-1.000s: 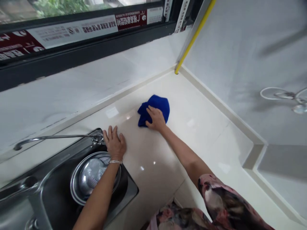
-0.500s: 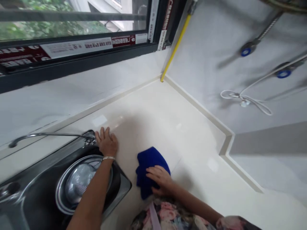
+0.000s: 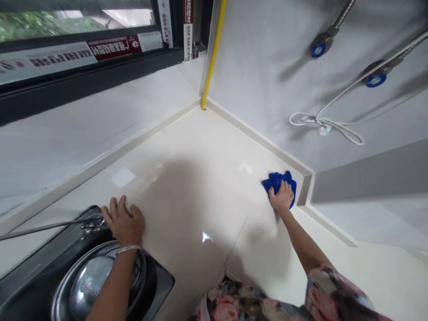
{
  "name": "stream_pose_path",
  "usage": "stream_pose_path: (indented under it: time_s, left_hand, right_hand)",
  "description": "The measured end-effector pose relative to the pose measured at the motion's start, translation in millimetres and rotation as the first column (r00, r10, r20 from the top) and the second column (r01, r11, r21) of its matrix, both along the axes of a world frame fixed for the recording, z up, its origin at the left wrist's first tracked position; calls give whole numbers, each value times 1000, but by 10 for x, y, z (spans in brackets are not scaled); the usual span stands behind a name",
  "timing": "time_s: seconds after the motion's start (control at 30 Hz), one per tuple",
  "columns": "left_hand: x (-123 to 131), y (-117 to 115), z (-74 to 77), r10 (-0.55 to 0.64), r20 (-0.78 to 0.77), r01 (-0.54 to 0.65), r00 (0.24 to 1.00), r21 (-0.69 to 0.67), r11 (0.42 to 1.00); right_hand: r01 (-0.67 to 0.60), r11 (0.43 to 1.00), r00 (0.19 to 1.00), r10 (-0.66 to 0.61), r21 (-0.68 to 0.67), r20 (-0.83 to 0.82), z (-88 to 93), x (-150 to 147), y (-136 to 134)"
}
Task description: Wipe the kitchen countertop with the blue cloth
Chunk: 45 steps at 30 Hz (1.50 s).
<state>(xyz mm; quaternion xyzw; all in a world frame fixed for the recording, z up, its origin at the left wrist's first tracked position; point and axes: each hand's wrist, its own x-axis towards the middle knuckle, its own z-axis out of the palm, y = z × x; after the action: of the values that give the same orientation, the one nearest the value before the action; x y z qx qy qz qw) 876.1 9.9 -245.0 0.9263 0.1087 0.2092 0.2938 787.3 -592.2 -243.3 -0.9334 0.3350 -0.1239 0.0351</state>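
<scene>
Blue cloth [image 3: 274, 179] in the head view lies bunched under the right hand [image 3: 281, 197], clamped or merely pressed, I can't tell, near the raised edge [image 3: 305, 189]. Countertop [image 3: 214, 156] stretches leftward to the left hand [image 3: 127, 224], fingers apart beside the sink [image 3: 163, 280].

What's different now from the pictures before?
The right hand moved the blue cloth across the counter, away and to the right, near the wall's raised edge. Nothing was let go. The left hand stayed by the faucet, and the metal bowl stayed in the sink.
</scene>
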Motion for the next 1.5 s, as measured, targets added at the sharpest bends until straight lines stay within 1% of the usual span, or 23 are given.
stream_pose_path:
  time_s: [0.03, 0.1, 0.17, 0.23, 0.3, 0.37, 0.43, 0.53, 0.67, 0.77, 0.83, 0.87, 0.93, 1.0, 1.07, 1.13, 1.2, 1.27, 1.37, 1.43, 1.5]
  left_hand:
    - [3, 6, -3, -3, 2, 3, 1000, 11, 1000]
    - [9, 16, -7, 2, 5, -2, 1000, 27, 1000]
    - [12, 24, -8, 6, 4, -6, 1000, 39, 999]
    - [11, 33, -8, -9, -1, 9, 1000, 55, 998]
    - [7, 45, -10, -22, -5, 22, 1000, 74, 997]
    - [3, 58, -16, -24, -7, 25, 1000, 91, 996]
    - [-3, 68, -21, -24, -7, 25, 1000, 108, 994]
    - [-13, 76, -19, -26, -19, 28, 999, 129, 991]
    - [-34, 83, -7, -28, -41, 33, 999, 141, 989]
    - [-49, 90, -9, -32, -41, 38, 999, 150, 988]
    - [-56, 98, -16, -38, -46, 45, 998, 159, 986]
    - [-59, 103, -19, -39, -49, 47, 998, 164, 985]
    - [-63, 110, -23, -40, -60, 49, 997, 168, 985]
    - [-65, 112, -21, -41, -69, 52, 997, 166, 985]
    - [-65, 109, -16, -40, -71, 51, 997, 160, 986]
    - [-62, 103, -11, -41, -74, 51, 996, 145, 988]
    - [-54, 95, -7, -40, -79, 50, 996, 126, 991]
    - [-44, 84, -2, -34, -81, 42, 996, 106, 993]
    - [-27, 58, 13, -12, -76, 18, 997, 82, 996]
    - [-19, 38, 26, 1, -66, 3, 998, 67, 998]
    - [-13, 21, 34, 21, -53, -18, 998, 46, 999]
  right_hand:
    - [41, 999, 998, -40, 9, -38, 21, 201, -76]
    - [82, 997, 993, -81, 9, -82, 64, 607, -178]
    - [110, 994, 990, -110, -1, -90, 93, 1010, -195]
    - [136, 991, 987, -135, 1, -90, 105, 1395, -114]
    - [120, 993, 988, -118, 14, -98, 100, 1752, 52]
    - [37, 999, 994, -34, 24, -104, 83, 2077, 266]
    - [-84, 996, 991, 87, 30, -106, 63, 2371, 480]
    - [-251, 968, 962, 253, 34, -106, 51, 2756, 709]
    - [-426, 904, 896, 428, 45, -119, 92, 3172, 810]
    - [-502, 863, 850, 504, 57, -154, 138, 3446, 897]
    - [-543, 837, 819, 546, 68, -176, 152, 3613, 1071]
    - [-572, 817, 799, 576, 78, -176, 151, 3685, 1206]
    - [-647, 755, 742, 656, 108, -137, 136, 3779, 1556]
    - [-737, 659, 660, 750, 149, -54, 122, 3778, 1969]
    - [-808, 557, 572, 820, 191, 30, 127, 3661, 2370]
    - [-849, 477, 506, 858, 227, 89, 157, 3437, 2703]
    - [-876, 411, 450, 884, 253, 122, 199, 3135, 2950]
    - [-899, 337, 385, 913, 278, 138, 239, 2785, 3126]
    - [-924, 203, 266, 950, 324, 164, 268, 2199, 3299]
    - [-931, 112, 191, 960, 348, 204, 256, 1754, 3349]
    - [-928, 24, 121, 963, 371, 240, 218, 1249, 3318]
